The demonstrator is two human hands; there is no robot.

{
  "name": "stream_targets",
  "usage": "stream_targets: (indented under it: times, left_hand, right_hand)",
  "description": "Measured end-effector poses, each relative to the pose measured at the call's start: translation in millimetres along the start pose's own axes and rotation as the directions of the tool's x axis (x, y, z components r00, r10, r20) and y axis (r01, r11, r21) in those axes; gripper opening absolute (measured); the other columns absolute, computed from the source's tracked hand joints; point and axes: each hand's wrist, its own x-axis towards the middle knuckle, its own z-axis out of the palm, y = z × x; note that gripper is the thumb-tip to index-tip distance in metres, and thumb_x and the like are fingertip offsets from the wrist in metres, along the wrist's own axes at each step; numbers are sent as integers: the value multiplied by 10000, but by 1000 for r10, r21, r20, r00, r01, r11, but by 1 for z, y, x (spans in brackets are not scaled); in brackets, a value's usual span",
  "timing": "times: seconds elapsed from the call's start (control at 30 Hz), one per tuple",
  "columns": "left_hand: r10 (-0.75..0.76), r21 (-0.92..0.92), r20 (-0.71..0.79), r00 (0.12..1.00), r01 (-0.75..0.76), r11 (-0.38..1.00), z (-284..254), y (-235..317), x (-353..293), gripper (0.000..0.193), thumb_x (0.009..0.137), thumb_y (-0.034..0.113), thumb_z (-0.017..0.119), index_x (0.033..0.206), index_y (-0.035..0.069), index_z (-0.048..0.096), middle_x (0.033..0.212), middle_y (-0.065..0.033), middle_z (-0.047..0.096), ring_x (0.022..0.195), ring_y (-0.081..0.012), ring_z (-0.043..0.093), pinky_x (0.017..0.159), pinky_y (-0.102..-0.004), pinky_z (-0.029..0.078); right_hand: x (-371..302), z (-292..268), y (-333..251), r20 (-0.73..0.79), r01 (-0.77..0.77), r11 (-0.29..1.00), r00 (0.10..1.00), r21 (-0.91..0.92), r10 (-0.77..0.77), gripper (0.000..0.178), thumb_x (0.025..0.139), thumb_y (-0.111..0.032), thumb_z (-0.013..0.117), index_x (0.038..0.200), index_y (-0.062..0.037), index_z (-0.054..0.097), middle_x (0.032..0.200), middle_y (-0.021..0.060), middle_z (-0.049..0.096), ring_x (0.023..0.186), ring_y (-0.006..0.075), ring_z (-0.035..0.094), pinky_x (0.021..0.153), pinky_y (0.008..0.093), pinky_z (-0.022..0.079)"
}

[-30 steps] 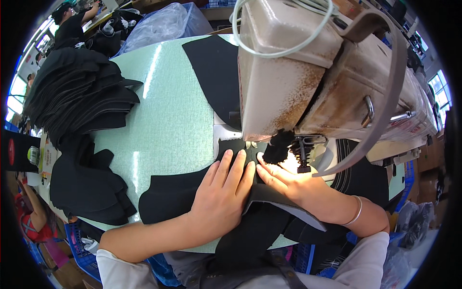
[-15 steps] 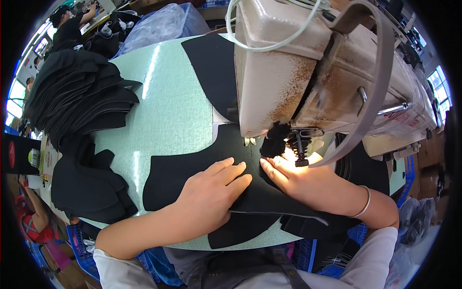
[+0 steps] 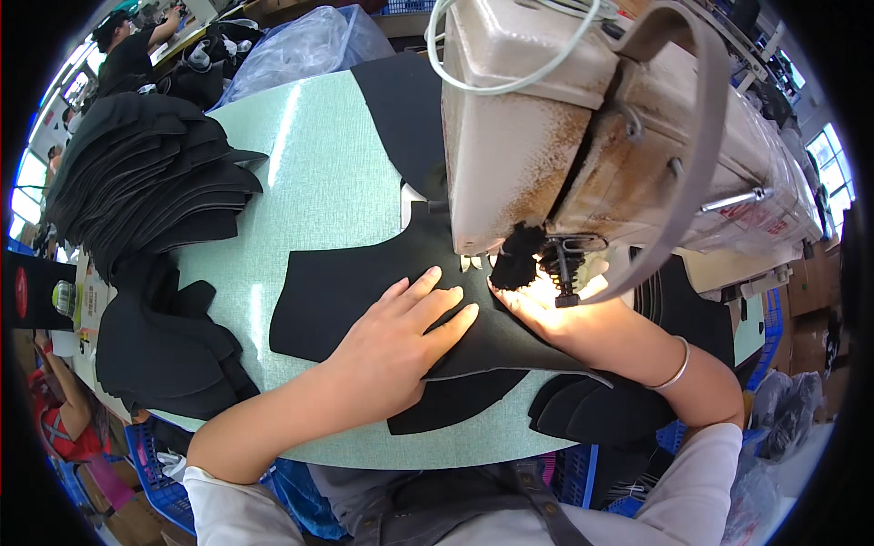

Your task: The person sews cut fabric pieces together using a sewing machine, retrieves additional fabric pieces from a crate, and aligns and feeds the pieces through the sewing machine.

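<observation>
A black fabric panel (image 3: 337, 296) lies on the pale green table under the head of a worn, cream-coloured sewing machine (image 3: 519, 127). My left hand (image 3: 401, 332) presses down on the panel with its fingers spread, left of the needle area. Close beside the machine's presser foot, my right hand (image 3: 546, 314) lies on the same panel with its fingers stretched out; lamp glare and the machine's parts cover some of them. Another black piece (image 3: 396, 109) reaches away behind the needle. One more dark piece (image 3: 446, 405) shows beneath the panel's near edge.
Tall stacks of black cut pieces (image 3: 146, 173) stand at the left, with more pieces (image 3: 173, 350) nearer me. Further black pieces (image 3: 592, 409) lie at the right. Blue baskets (image 3: 574, 478) are below the table edge. Other people are at the far left.
The panel has slid away from me under the machine, its near edge now farther up. Both hands have moved slightly with it. The piece behind has shifted farther back.
</observation>
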Motion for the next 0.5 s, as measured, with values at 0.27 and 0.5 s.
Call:
stream_targets:
  times: [0.27, 0.5]
  left_hand:
    - [-8, 166, 113, 994, -10, 986, -13, 2, -8, 674, 656, -7, 669, 1313, 48, 529, 1335, -175, 505, 1282, -378, 456, 1041, -445, 416]
    - [-103, 13, -17, 995, 103, 995, 5, 11, -4, 663, 645, -2, 701, 1289, 24, 544, 1267, -160, 534, 1253, -394, 484, 1051, -453, 427]
  right_hand:
    - [-13, -35, -1, 316, -133, 989, 943, 64, 106, 399, 798, -67, 589, 1187, 19, 594, 1052, 134, 696, 786, 251, 687, 755, 354, 537]
    - [4, -26, -28, 411, -132, 982, 909, 138, 64, 544, 802, -120, 588, 1308, 69, 520, 1327, 255, 533, 1152, 382, 580, 832, 350, 545]
